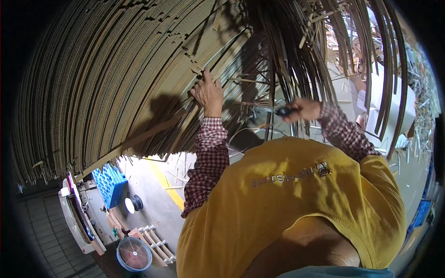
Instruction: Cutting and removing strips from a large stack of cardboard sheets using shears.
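Touching the layered brown corrugated-cardboard stack (106, 88) at upper left, your left hand (208, 96) has partly bent fingers (whether gripping, indeterminable); your right hand (306, 110) wraps a blurred, black-handled tool (284, 111) near hanging brown cardboard strips (283, 48). Pale grey floor (155, 204) shows beyond the stack's lower edge.

At the lower left of your view you have a round fan (134, 254) with a wire guard and blue rim, just beside some pale wooden bars (152, 241). Above them you see a blue lattice panel (107, 185), tilted, and near it a dark spool (135, 204) with a white face. A yellow stripe (167, 184) crosses the pale floor (146, 185); farther left, grey paving (39, 227) shows in shadow.
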{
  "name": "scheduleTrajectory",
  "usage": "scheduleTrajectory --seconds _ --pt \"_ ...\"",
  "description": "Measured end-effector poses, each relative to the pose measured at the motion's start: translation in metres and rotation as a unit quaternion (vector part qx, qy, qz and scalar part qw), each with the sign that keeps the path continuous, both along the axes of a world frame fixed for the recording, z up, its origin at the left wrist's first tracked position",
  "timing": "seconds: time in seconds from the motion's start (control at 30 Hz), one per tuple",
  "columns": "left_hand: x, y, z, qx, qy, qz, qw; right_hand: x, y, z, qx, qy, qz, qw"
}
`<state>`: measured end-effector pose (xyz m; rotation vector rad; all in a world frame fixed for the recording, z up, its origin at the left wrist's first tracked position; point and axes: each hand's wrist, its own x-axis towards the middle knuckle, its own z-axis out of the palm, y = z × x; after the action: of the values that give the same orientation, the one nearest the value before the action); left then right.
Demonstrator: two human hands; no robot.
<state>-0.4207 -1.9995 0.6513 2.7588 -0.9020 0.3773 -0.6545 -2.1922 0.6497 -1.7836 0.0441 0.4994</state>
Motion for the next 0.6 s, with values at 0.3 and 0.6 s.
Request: scheduleTrajectory --seconds 0.3,0.6 --pt "-0.129 -0.058 -0.072 -0.338 0.446 -0.209 0.802 0.127 0.018 0.058 -0.078 -0.158 -0.144 0.974" --pt "-0.087 0.037 -0.043 -0.381 0.172 -0.119 0.901 0.166 0.059 -0.020 -0.178 -0.153 -0.163 0.958"
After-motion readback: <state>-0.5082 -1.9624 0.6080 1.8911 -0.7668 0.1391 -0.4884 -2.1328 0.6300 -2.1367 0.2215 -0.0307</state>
